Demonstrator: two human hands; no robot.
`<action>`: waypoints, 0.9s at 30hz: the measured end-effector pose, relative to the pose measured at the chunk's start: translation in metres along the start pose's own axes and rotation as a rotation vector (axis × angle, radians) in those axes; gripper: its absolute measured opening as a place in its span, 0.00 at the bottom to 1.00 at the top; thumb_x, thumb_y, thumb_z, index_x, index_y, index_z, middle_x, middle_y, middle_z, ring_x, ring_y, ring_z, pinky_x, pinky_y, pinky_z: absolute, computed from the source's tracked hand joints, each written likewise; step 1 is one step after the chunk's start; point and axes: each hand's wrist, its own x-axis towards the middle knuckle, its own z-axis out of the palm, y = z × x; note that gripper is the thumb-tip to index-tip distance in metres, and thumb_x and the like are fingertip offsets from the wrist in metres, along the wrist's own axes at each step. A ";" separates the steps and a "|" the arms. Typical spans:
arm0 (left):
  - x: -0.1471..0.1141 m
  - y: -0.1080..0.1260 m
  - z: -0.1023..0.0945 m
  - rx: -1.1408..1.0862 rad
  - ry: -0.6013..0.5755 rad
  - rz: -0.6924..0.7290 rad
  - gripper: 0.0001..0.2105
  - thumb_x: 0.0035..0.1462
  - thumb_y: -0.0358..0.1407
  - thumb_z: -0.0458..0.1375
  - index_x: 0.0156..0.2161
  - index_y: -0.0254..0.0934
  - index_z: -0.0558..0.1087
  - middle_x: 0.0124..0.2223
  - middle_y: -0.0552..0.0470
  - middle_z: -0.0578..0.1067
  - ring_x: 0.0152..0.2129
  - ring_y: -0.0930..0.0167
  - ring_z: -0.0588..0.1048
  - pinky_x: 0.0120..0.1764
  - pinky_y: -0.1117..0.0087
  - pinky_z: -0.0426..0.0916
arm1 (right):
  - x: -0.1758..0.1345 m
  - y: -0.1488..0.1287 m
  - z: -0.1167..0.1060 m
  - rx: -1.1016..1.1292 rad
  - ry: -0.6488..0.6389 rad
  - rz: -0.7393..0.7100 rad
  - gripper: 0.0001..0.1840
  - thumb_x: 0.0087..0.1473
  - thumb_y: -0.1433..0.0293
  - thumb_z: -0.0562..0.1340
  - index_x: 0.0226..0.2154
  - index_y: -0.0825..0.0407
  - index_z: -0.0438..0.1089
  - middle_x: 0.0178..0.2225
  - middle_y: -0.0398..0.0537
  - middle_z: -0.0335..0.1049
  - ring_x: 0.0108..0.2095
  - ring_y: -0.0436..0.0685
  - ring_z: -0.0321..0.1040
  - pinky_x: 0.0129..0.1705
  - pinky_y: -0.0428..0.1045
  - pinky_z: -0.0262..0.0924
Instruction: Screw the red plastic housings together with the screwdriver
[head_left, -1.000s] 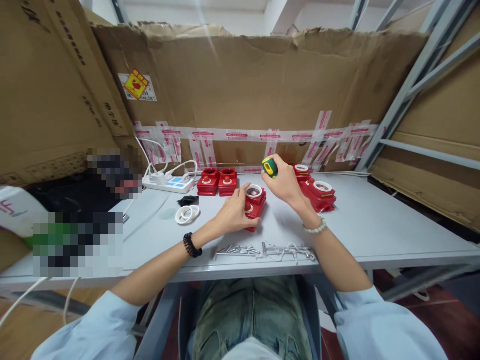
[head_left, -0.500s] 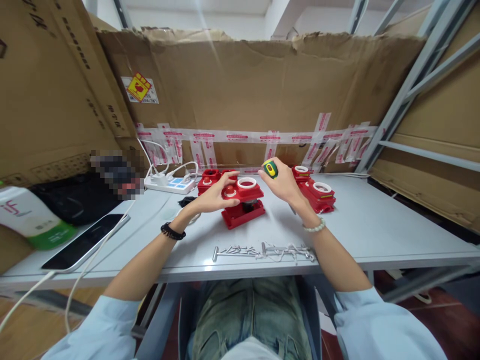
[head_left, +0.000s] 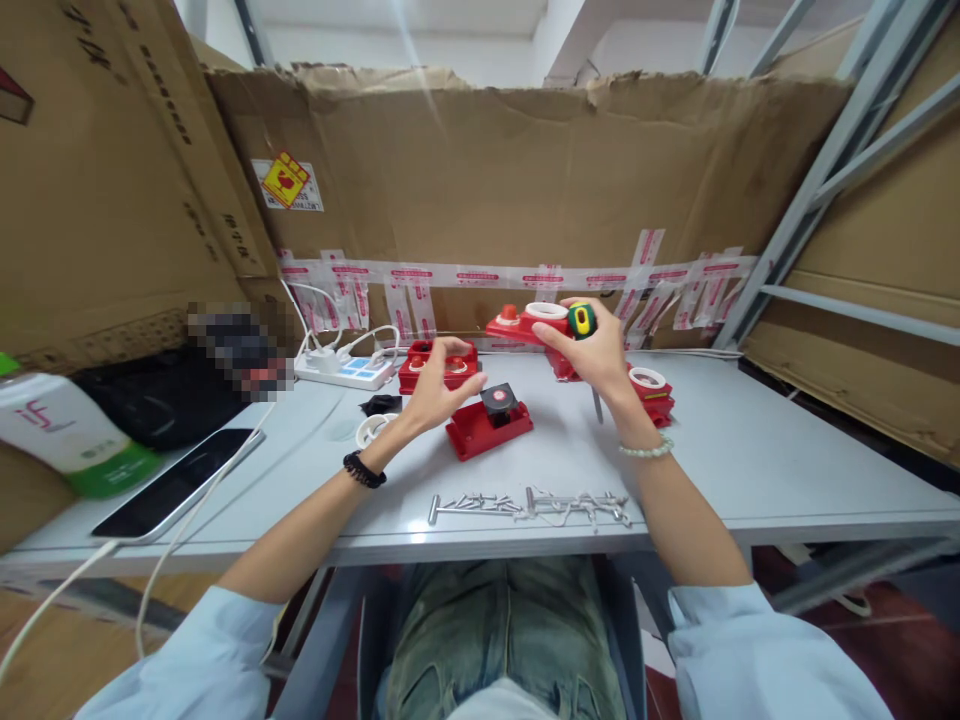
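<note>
My right hand (head_left: 596, 355) holds a red cover plate (head_left: 529, 322) with a white ring and a red button, raised above the table. The same hand grips a screwdriver with a green and yellow handle (head_left: 581, 319), its shaft pointing down. The red base (head_left: 487, 422) with a black block in its middle lies on the grey table (head_left: 750, 450). My left hand (head_left: 437, 388) hovers with fingers apart just left of that base, holding nothing.
Several red units (head_left: 427, 365) stand at the back, more (head_left: 651, 388) behind my right hand. White rings (head_left: 373, 428), a power strip (head_left: 341, 368), a phone (head_left: 176, 483) and a green-white bottle (head_left: 67, 440) lie left. Several screws (head_left: 529, 503) line the front edge. Cardboard walls surround.
The red cover came off its base: my left hand lifted it, my right hand took it and raised it to the back right. My left hand let go.
</note>
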 end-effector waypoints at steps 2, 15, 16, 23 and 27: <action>-0.003 0.001 0.006 0.133 -0.159 0.078 0.17 0.56 0.44 0.61 0.46 0.38 0.66 0.50 0.44 0.70 0.49 0.62 0.70 0.53 0.59 0.65 | 0.003 0.005 -0.001 -0.011 0.106 -0.013 0.31 0.34 0.52 0.72 0.39 0.53 0.71 0.36 0.47 0.74 0.36 0.56 0.69 0.41 0.53 0.64; 0.001 0.014 -0.008 0.098 -0.092 0.032 0.12 0.57 0.43 0.59 0.40 0.36 0.72 0.43 0.46 0.78 0.41 0.66 0.76 0.45 0.66 0.69 | -0.005 -0.003 0.004 -0.027 0.064 -0.039 0.29 0.36 0.53 0.72 0.38 0.52 0.70 0.34 0.46 0.74 0.34 0.55 0.69 0.39 0.52 0.64; 0.002 0.016 -0.017 0.129 -0.059 0.009 0.12 0.56 0.43 0.60 0.39 0.36 0.72 0.43 0.46 0.78 0.40 0.66 0.76 0.45 0.66 0.69 | -0.005 -0.003 0.004 -0.027 0.059 -0.034 0.29 0.36 0.53 0.71 0.39 0.52 0.70 0.34 0.46 0.74 0.34 0.56 0.69 0.39 0.52 0.64; -0.020 -0.029 -0.099 0.459 -0.090 -0.189 0.18 0.50 0.51 0.60 0.35 0.36 0.74 0.35 0.47 0.79 0.34 0.64 0.76 0.41 0.64 0.68 | -0.007 0.000 0.008 -0.054 0.036 -0.053 0.30 0.37 0.51 0.71 0.40 0.51 0.70 0.33 0.45 0.74 0.33 0.56 0.68 0.39 0.53 0.64; -0.032 -0.068 -0.113 0.475 -0.131 -0.322 0.20 0.49 0.53 0.58 0.35 0.36 0.73 0.37 0.46 0.79 0.34 0.63 0.76 0.41 0.64 0.68 | -0.007 0.001 0.008 -0.050 0.032 -0.062 0.30 0.36 0.51 0.71 0.39 0.51 0.70 0.33 0.45 0.74 0.33 0.56 0.69 0.39 0.52 0.63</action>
